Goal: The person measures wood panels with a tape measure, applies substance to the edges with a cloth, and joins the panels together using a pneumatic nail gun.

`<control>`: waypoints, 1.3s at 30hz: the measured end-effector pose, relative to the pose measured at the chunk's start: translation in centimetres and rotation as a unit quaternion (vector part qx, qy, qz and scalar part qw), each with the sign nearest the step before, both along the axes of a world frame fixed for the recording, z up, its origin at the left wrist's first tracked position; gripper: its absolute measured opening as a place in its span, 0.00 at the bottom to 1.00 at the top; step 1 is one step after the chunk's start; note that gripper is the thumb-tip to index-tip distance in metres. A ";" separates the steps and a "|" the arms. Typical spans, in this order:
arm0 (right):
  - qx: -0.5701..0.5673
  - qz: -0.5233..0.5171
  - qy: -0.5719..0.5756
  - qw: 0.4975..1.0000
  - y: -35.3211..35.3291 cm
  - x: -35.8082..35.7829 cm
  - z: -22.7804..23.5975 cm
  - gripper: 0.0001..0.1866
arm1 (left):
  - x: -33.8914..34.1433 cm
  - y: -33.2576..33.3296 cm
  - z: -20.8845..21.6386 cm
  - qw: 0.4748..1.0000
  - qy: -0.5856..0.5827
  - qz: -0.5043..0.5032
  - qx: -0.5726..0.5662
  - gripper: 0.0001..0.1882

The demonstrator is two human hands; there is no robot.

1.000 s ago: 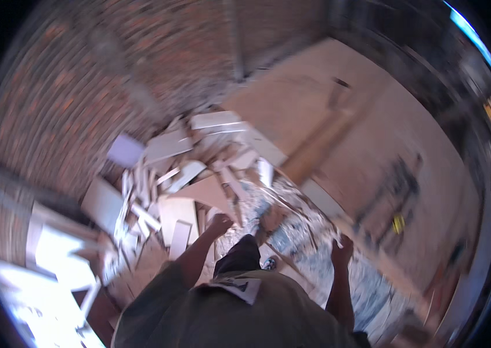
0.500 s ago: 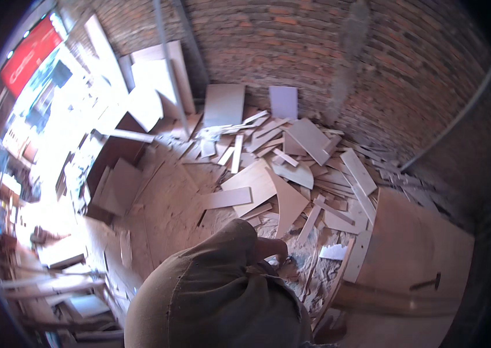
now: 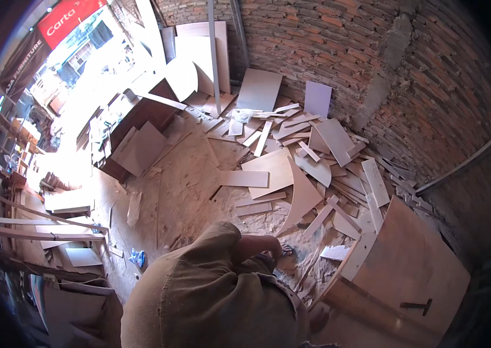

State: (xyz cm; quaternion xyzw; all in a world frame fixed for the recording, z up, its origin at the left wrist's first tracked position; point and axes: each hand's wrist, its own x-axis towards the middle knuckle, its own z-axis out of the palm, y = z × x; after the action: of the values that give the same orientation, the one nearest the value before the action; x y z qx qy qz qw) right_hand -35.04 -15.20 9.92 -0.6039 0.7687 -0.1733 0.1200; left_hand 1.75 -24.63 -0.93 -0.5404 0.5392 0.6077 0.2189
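My left arm, in a brown sleeve (image 3: 199, 278), bends across the lower middle. Its bare forearm (image 3: 249, 246) points right, over a foot (image 3: 286, 249) on the dusty floor. My left hand (image 3: 271, 248) is at the forearm's end, its fingers hidden or too small to make out. Low on the right, my right hand (image 3: 318, 318) shows dim and partly hidden, close to the edge of a large brown wooden panel (image 3: 408, 249). Whether it grips anything cannot be seen. A dark hammer (image 3: 417, 305) lies on that panel.
Loose board offcuts (image 3: 300, 180) cover the floor ahead, up to a brick wall (image 3: 315, 35). A brown box-like cabinet (image 3: 123, 142) holding boards stands left. Blue plastic (image 3: 137, 257) lies near my left. Stacked boards (image 3: 71, 301) are at lower left; a red banner (image 3: 70, 20) hangs beyond.
My view has turned, so the floor, boards and wall sit farther right and more of the left side shows. The right hand shows more plainly beside the panel. The left arm stays bent.
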 end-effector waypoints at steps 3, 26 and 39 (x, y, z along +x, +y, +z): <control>0.001 -0.021 -0.009 1.000 1.0 -1.3 -0.4 0.31 | -1.9 -3.9 -0.5 0.991 -0.005 -0.079 -0.106 0.29; -0.039 -0.680 -0.516 0.519 9.1 6.8 -3.6 0.33 | -12.8 -29.9 7.9 0.911 0.182 0.342 -0.143 0.25; -0.142 -0.692 -0.532 0.467 4.5 2.1 -4.9 0.36 | -16.6 -31.7 4.4 0.937 0.162 0.244 -0.190 0.25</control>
State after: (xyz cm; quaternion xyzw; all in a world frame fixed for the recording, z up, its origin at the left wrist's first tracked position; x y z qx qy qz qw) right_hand -32.92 -10.69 5.00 0.3251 0.6881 -0.5946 0.2594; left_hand -14.90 -56.34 3.49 -0.5811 0.5243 0.6081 -0.1330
